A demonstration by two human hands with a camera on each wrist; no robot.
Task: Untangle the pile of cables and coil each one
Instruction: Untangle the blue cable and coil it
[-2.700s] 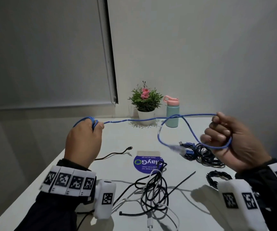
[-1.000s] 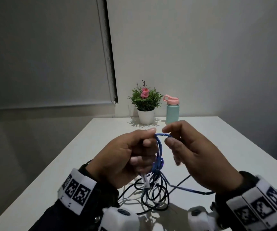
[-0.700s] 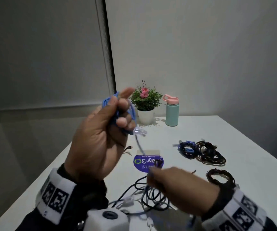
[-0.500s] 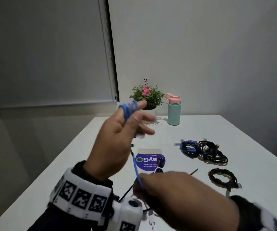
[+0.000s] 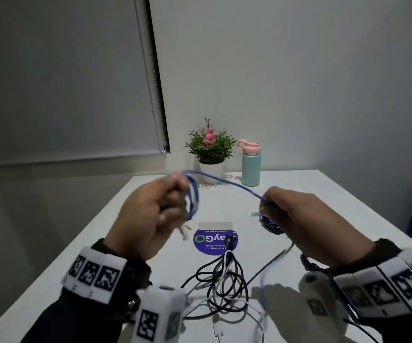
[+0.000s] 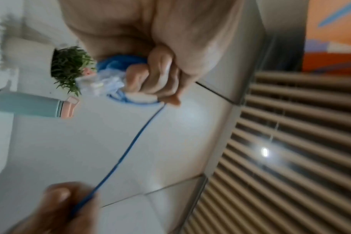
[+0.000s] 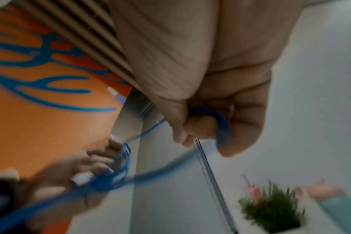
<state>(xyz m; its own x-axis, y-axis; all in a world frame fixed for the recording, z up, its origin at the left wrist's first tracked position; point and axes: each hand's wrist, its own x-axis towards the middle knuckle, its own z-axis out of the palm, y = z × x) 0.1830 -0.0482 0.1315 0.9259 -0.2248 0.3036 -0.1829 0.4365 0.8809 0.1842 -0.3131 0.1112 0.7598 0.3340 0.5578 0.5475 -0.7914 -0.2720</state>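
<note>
Blue cable [image 5: 227, 182] held in the air above the white table [image 5: 336, 206], spanning both hands. Left hand [image 5: 150, 219] grips several small loops of it; right hand [image 5: 296, 216] pinches the free run. Tangled black and white cables [image 5: 221, 285] lie on the table below.

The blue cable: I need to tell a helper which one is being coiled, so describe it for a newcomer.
Above the white table, both hands are raised. The blue cable stretches between them, looped in the left hand and pinched by the right hand. It alone is blue and airborne; the black and white tangle lies below.
</note>
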